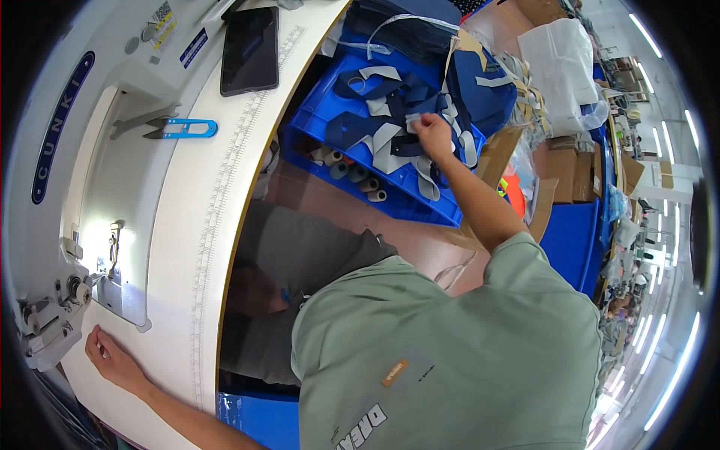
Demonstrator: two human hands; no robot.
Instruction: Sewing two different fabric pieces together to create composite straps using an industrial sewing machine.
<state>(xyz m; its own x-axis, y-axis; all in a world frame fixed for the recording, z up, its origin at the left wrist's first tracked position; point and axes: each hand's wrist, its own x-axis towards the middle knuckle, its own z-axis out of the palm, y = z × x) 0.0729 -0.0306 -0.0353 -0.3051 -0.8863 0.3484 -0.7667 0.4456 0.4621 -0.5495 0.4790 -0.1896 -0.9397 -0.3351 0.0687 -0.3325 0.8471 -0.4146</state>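
Observation:
My right hand (435, 138) reaches over a blue plastic crate (306, 120), its fingers pinched on a pale grey fabric strip (412, 120). Around it lie several navy and light grey fabric strips (386, 150), heaped in the crate and partly hanging over its near edge. My left hand (114, 361) rests on the white sewing table (176, 300), fingers loosely bent and apart, with nothing seen in them. Just beyond that hand is the lit needle area of a sewing machine (112, 259).
On the table lie blue-handled thread snips (184, 128), a black phone (250, 51) and a printed ruler strip (217, 202). Thread spools (339, 169) sit in the crate's lower level. Folded navy fabric (412, 30), cardboard boxes (574, 172) and a white plastic bag (559, 71) stand beyond.

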